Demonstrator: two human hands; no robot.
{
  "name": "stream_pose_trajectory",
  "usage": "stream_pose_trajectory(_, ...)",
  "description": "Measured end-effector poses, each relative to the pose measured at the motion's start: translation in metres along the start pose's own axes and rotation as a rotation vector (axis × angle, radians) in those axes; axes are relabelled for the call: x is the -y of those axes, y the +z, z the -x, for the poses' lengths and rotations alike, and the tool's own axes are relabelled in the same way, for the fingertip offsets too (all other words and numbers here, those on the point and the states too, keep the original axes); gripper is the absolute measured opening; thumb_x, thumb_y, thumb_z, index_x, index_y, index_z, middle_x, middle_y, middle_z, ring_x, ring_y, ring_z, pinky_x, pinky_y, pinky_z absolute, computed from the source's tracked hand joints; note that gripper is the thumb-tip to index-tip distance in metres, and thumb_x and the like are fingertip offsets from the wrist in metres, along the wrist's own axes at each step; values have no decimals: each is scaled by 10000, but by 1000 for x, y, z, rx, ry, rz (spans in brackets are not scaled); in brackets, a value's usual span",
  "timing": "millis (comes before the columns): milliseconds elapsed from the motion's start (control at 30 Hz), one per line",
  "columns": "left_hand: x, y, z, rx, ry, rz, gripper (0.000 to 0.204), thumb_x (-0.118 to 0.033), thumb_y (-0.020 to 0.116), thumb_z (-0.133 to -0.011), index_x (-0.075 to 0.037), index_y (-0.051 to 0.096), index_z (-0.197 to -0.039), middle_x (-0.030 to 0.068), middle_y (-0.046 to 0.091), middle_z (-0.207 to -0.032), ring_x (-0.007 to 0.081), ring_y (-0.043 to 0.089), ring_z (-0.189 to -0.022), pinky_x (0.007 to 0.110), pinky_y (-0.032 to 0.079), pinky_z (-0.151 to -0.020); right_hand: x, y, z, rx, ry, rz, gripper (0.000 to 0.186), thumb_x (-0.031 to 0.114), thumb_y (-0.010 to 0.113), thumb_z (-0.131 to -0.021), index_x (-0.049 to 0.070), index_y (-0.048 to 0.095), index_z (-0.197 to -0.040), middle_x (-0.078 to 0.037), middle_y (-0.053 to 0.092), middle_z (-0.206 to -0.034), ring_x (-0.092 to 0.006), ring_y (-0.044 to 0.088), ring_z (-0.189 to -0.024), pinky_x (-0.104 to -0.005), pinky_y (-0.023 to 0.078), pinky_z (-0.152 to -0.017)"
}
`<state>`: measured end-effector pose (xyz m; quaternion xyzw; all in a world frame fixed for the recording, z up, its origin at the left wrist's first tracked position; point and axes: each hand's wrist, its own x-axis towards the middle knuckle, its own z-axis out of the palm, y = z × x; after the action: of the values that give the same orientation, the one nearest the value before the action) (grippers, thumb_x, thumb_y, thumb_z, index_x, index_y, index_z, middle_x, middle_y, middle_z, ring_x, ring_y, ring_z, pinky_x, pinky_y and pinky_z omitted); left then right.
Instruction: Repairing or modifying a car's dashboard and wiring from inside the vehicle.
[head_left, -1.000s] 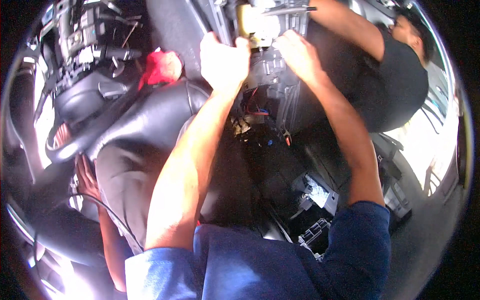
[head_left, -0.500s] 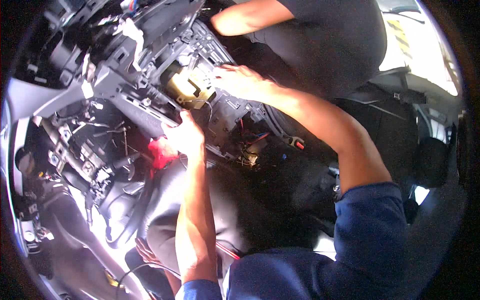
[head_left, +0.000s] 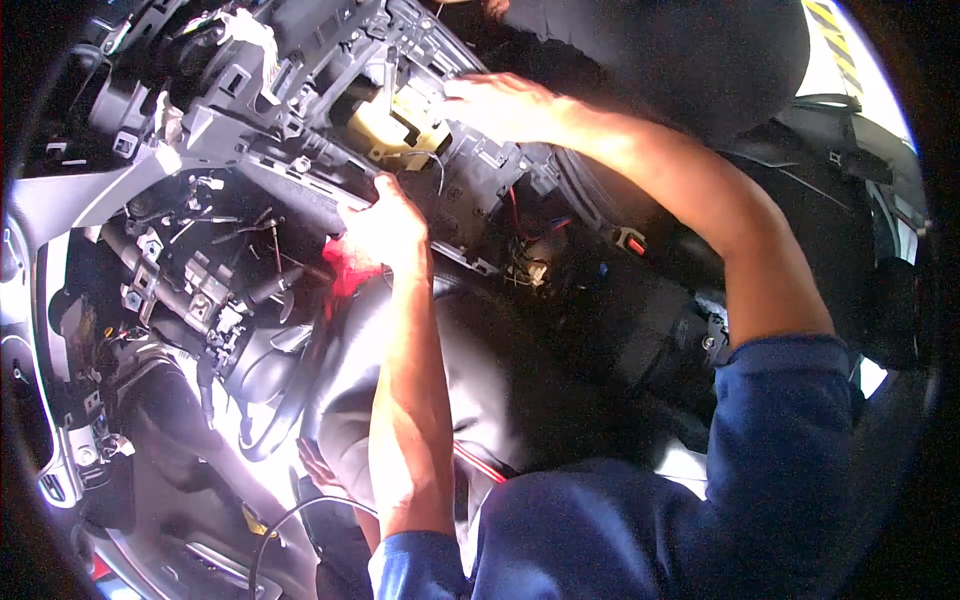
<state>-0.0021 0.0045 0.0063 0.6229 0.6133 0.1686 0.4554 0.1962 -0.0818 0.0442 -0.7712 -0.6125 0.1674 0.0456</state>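
A grey plastic center console frame [head_left: 325, 190] of a car interior lies between my two arms, its inside exposed. My left hand [head_left: 388, 225] is closed on its near left edge, the thumb on top and the other fingers out of sight below. On the opposite side, my right hand [head_left: 505, 108] holds the frame's upper right edge; glare washes out its fingertips. A pale yellow part with a dark cutout [head_left: 395, 125] sits in the opening between my hands, with a thin wire beside it. Something bright red [head_left: 350, 268], perhaps cloth, shows under my left hand.
A person in dark clothing [head_left: 680, 60] is close at the upper right. Another hand [head_left: 318, 468] shows below the dark seat [head_left: 470, 350]. Bare steering column parts [head_left: 210, 290] are at left. A seat belt buckle [head_left: 631, 241] and loose wires [head_left: 535, 262] lie right of the console.
The whole view has shifted, so the console and my arms appear farther right and higher. Both hands keep their places on the frame. The other person's forearm has mostly left the top edge.
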Motion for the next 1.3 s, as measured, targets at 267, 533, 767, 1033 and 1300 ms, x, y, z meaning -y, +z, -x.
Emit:
stream_pose_trajectory(267, 6, -5, -5, -18, 13, -6, 672, -370, 606, -813, 105, 441, -1260, 284, 567, -1189, 396, 565, -1075, 446, 423, -967, 22, -2, -3, -42, 170, 0, 379, 316, 414, -979, 116, 524, -1282, -116, 537, -1296, -353, 564, -1132, -440, 479, -947)
stream_pose_trajectory(533, -1, -18, 3, 157, -75, 131, 583, -325, 629, -833, 82, 480, -1223, 242, 603, -1148, 331, 577, -1064, 417, 427, -955, 7, 3, -2, 98, -70, 326, 344, 122, 521, -873, 55, 543, -1210, -114, 552, -1188, -281, 583, -1061, -357, 559, -841)
stream_pose_trajectory(767, 71, -64, -5, 449, -380, 827, 289, -404, 542, -879, -125, 599, -928, -38, 444, -752, 107, 411, -652, 297, 340, -604, -25, 18, 4, -96, -268, 434, 297, 160, 515, -911, 47, 568, -1180, -117, 554, -1151, -278, 586, -1067, -379, 564, -816)
stream_pose_trajectory(1033, 75, -117, 30, 576, -535, 1002, 275, -295, 442, -950, -73, 574, -1044, 34, 536, -758, 185, 570, -709, 383, 537, -733, 50, -33, 17, 174, 260, 25, 580, 388, 351, -980, 231, 204, -1519, -124, 289, -1539, -331, 310, -1400, -473, 274, -1126)
stream_pose_trajectory(1300, 13, -93, 74, 861, -289, 749, 379, -187, 438, -960, -17, 459, -1297, 117, 646, -990, 134, 630, -875, 225, 509, -742, 167, 17, 99, -261, -35, -703, 321, 156, 714, -796, 30, 608, -1073, -127, 594, -1011, -304, 602, -898, -394, 507, -764)
